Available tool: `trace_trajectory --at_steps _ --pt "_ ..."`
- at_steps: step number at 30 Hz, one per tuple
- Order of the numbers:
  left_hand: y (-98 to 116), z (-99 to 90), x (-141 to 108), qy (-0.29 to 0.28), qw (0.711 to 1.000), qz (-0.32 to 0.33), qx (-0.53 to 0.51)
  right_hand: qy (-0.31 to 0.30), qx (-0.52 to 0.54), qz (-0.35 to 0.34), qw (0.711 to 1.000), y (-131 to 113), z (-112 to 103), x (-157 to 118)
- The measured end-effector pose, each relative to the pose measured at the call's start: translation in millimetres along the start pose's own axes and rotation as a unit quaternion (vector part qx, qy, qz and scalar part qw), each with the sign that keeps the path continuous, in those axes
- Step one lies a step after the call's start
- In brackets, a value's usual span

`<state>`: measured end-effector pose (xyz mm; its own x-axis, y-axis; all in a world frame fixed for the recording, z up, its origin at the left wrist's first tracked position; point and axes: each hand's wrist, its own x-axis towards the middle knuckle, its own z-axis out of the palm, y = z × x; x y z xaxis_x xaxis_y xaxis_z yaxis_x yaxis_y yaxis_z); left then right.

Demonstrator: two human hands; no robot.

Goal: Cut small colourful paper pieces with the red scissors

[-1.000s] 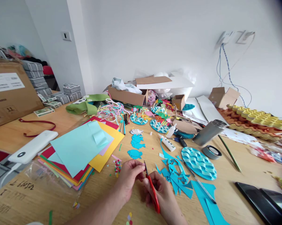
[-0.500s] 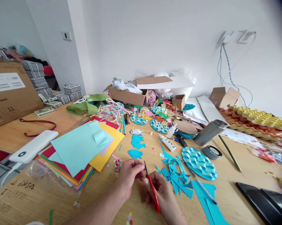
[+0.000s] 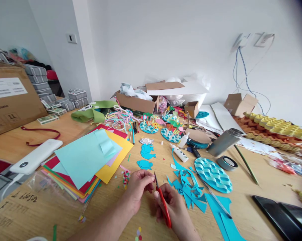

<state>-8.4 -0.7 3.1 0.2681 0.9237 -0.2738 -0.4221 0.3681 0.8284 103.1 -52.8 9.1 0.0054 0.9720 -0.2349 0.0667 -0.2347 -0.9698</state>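
My right hand [image 3: 174,206] grips red-handled scissors [image 3: 165,206], their blades pointing away from me and towards my left fingertips. My left hand [image 3: 139,187] is closed in a pinch beside the blade tips; whatever sits between its fingers is too small or hidden to make out. Just beyond the hands lie blue paper fish [image 3: 144,164], with a white printed fish [image 3: 146,141] behind them. Blue paper scraps [image 3: 187,189] are heaped to the right of my right hand. Small coloured paper dots [image 3: 126,178] lie to the left of my left hand.
Coloured paper sheets [image 3: 78,160] and a white power bank [image 3: 36,156] are on the left. Rightward are a glue bottle [image 3: 180,154], a wavy blue oval [image 3: 213,175], a steel flask [image 3: 225,141], tape [image 3: 227,163] and a black phone [image 3: 276,216]. Cardboard boxes [image 3: 138,102] stand by the wall.
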Motion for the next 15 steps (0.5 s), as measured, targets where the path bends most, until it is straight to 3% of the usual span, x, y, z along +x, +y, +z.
trace_trajectory --at_steps 15 --pt "0.4 -2.0 0.5 -0.016 1.0 0.0 0.013 -0.003 -0.018 -0.002 1.0 2.0 -1.8 -0.1"
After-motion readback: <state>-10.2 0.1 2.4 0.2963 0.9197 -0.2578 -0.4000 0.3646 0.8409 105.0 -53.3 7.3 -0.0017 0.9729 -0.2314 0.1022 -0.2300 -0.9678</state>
